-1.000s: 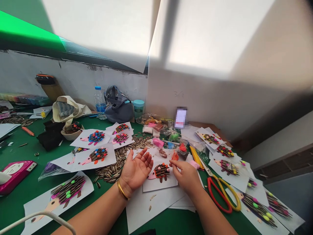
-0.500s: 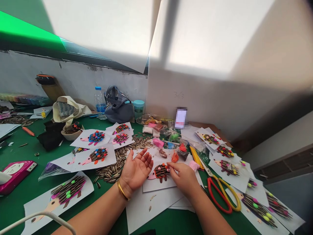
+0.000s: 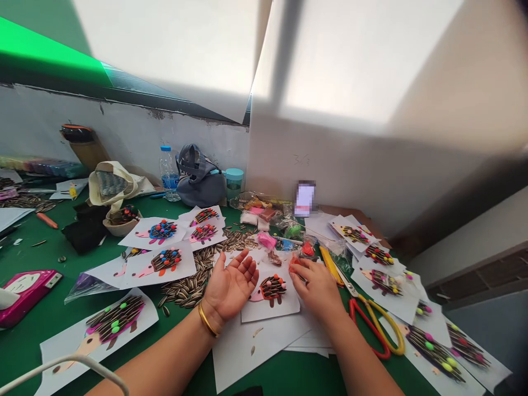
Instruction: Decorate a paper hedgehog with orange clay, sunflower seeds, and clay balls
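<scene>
A hedgehog picture (image 3: 273, 289) with a pink face, dark seeds and small orange and pink balls lies on white paper between my hands. My left hand (image 3: 233, 283), a gold bangle at its wrist, rests palm up at the picture's left side, fingers spread and nothing in them. To the right, my right hand (image 3: 313, 286) reaches over the paper's edge, its fingertips on a lump of orange clay (image 3: 293, 263). Brown clay (image 3: 274, 258) sits just above the picture. Striped sunflower seeds (image 3: 185, 289) are piled left of my left hand.
Red and yellow scissors (image 3: 377, 330) and a yellow cutter (image 3: 330, 266) lie at the right. Finished-looking hedgehog sheets (image 3: 140, 275) spread on both sides. Behind stand a phone (image 3: 304, 199), a water bottle (image 3: 169, 175) and a grey bag (image 3: 200, 184). A white cable (image 3: 88, 360) crosses the lower left.
My right hand has moved from the hedgehog's right side up and right to the orange clay, uncovering more of the picture. My left hand has stayed in place.
</scene>
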Available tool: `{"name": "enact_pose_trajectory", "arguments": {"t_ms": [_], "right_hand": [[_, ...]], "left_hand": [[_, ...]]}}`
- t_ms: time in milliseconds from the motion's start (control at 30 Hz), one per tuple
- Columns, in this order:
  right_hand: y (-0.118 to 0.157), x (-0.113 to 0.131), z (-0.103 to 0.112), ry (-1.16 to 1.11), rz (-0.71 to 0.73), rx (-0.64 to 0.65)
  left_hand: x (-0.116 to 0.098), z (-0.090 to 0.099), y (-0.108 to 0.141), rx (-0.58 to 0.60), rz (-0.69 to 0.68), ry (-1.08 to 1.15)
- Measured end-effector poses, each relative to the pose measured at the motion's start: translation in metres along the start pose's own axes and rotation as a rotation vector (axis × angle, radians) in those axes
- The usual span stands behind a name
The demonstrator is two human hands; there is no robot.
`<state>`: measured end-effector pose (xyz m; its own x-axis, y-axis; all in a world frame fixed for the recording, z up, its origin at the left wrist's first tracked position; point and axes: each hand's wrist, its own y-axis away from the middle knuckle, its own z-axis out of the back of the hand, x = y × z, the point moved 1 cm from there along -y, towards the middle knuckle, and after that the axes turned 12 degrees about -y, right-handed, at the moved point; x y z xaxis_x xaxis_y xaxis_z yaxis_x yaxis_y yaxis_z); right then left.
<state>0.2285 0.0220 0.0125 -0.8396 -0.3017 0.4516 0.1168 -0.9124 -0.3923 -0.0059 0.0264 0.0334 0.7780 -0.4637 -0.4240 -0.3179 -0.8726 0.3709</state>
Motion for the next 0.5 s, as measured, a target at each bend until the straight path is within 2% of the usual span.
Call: {"name": "enact_pose_trajectory", "arguments": {"t_ms": [167, 300, 400, 500], "right_hand": [[0.002, 0.000, -0.008, 0.035, 0.030, 0.071], [-0.001, 0.008, 0.001, -0.067, 0.058, -0.042], [0.001, 0.023, 0.009, -0.234, 0.143, -0.150], [0.008, 0.040, 0.011, -0.360, 0.241, -0.172]], "left_hand": [[0.000, 0.001, -0.001, 0.024, -0.008, -0.021], [0.003, -0.002, 0.001, 0.020, -0.053, -0.128], [0.008, -0.008, 0.007, 0.006, -0.148, -0.324], [0.015, -0.016, 0.014, 0.057, -0.232, -0.537]]}}
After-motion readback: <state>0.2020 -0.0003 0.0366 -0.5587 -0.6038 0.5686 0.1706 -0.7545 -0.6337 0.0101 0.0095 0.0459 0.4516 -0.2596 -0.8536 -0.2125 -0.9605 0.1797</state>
